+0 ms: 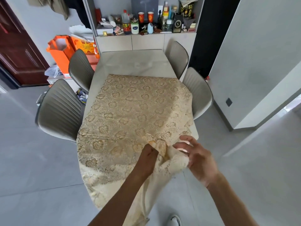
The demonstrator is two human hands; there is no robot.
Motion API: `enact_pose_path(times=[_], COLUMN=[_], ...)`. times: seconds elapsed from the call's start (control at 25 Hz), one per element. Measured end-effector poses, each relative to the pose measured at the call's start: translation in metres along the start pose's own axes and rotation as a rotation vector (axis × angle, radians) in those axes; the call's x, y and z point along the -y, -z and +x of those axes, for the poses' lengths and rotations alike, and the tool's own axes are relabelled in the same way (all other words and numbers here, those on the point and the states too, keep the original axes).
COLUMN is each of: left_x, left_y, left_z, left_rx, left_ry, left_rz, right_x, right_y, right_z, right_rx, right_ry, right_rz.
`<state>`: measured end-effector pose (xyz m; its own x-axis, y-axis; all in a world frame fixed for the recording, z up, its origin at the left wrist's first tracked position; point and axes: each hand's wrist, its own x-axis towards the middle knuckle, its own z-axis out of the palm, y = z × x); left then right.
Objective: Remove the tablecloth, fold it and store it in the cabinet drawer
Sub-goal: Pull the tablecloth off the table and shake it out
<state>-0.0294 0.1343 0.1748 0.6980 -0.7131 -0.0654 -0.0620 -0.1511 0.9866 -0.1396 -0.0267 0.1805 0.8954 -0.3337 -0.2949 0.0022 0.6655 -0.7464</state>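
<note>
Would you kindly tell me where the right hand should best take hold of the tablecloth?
Probably the bunched near corner of the tablecloth, from the right, beside the left hand already gripping it. The right hand hovers open there.

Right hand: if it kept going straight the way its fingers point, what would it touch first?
The right hand points left, its fingers spread, toward the bunched tablecloth that the left hand grips. It would probably meet that bunch of cloth first, then the left hand, though depth is hard to judge.

left hand (149, 154) grips bunched tablecloth (130, 111) | right hand (195, 156) — fingers spread, touching cloth | table (130, 62) half bare
</note>
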Motion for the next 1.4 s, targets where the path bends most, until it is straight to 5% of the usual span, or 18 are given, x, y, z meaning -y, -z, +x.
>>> enact_pose_path(times=[0.12, 0.24, 0.32, 0.48, 0.64, 0.76, 1.12, 1.28, 1.4], left_x=[0.001, 0.005, 0.007, 0.020, 0.000, -0.009, 0.046, 0.046, 0.031], left_y=[-0.018, -0.025, -0.020, -0.002, -0.008, -0.025, -0.061, -0.059, -0.062], left_z=[-0.006, -0.011, -0.009, 0.027, 0.079, 0.089, 0.080, 0.060, 0.021], left_rx=[0.088, 0.137, 0.171, -0.155, 0.174, 0.401, 0.386, 0.129, 0.207], left_ry=[0.034, 0.093, 0.075, 0.132, -0.007, -0.085, 0.290, 0.267, 0.091], left_rz=[-0.072, -0.054, -0.101, 0.350, 0.161, 0.024, 0.134, -0.005, 0.002], right_x=[0.005, -0.010, -0.017, -0.006, 0.006, 0.028, 0.020, 0.016, 0.007], right_y=[0.028, 0.045, 0.048, 0.037, 0.034, 0.043, 0.089, 0.114, 0.126], right_z=[0.048, 0.089, 0.101, 0.092, 0.050, 0.031, 0.028, 0.053, 0.080], right_rx=[-0.484, -0.576, -0.540, -0.278, 0.227, 0.344, 0.318, -0.046, -0.314], right_ry=[-0.277, -0.412, -0.366, -0.106, 0.046, 0.035, -0.136, -0.333, -0.620], right_rz=[-0.215, -0.381, -0.376, -0.841, -1.166, -1.155, -0.827, -0.261, -0.327])
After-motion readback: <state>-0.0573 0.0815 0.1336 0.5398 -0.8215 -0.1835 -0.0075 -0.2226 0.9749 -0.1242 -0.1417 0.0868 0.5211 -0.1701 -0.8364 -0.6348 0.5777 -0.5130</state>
